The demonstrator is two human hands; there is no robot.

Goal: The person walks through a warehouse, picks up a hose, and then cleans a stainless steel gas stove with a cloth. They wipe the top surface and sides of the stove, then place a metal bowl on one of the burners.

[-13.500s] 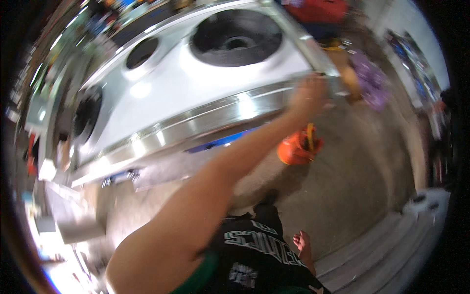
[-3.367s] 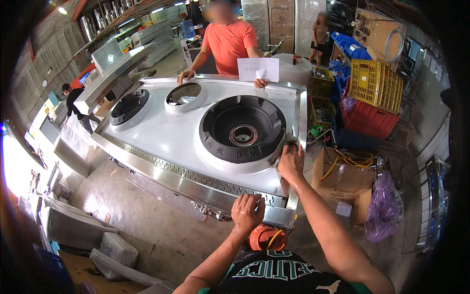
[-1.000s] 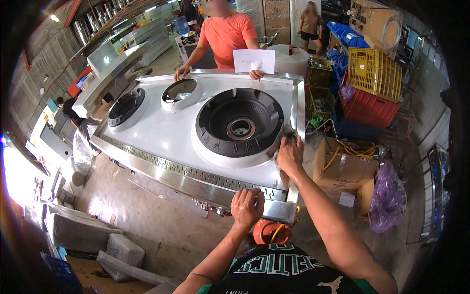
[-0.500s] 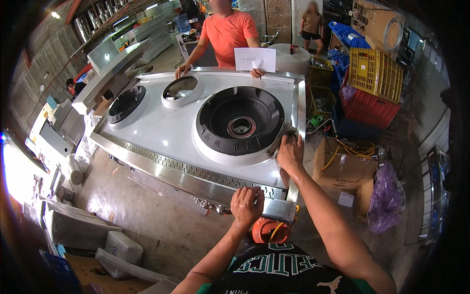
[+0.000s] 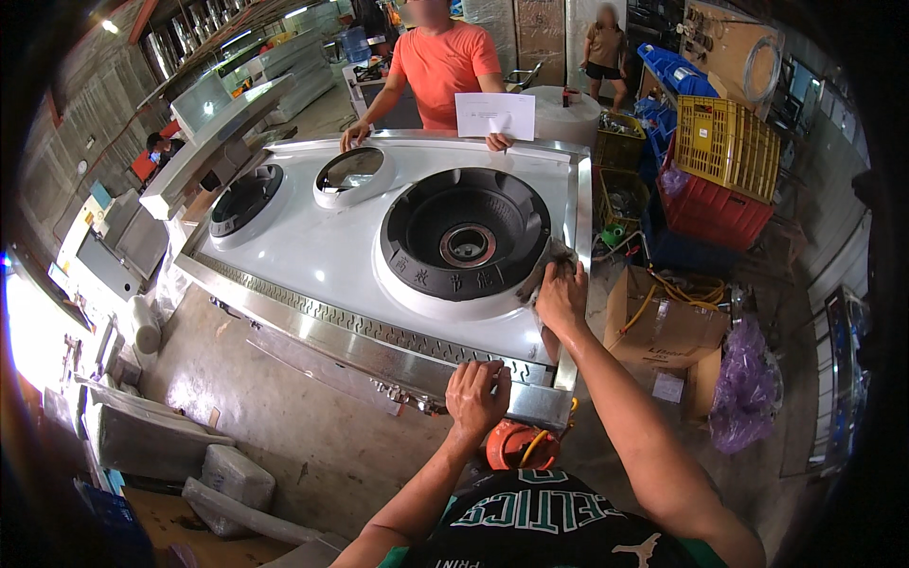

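Two hands [image 5: 478, 398] [image 5: 562, 296], three burners [image 5: 466, 235] [image 5: 245, 199] [image 5: 351, 171]

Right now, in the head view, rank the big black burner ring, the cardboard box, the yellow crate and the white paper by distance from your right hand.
From the right hand:
1. Big black burner ring, just to its left, by the fingers.
2. Cardboard box, on the floor to the right.
3. White paper, at the stove's far edge.
4. Yellow crate, far right, atop a red one.

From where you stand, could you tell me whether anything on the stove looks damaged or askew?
Nothing stands out: the stove top looks clean and undented, and the large black burner ring sits centred. The left hand rests on the front edge, the right hand beside the ring.
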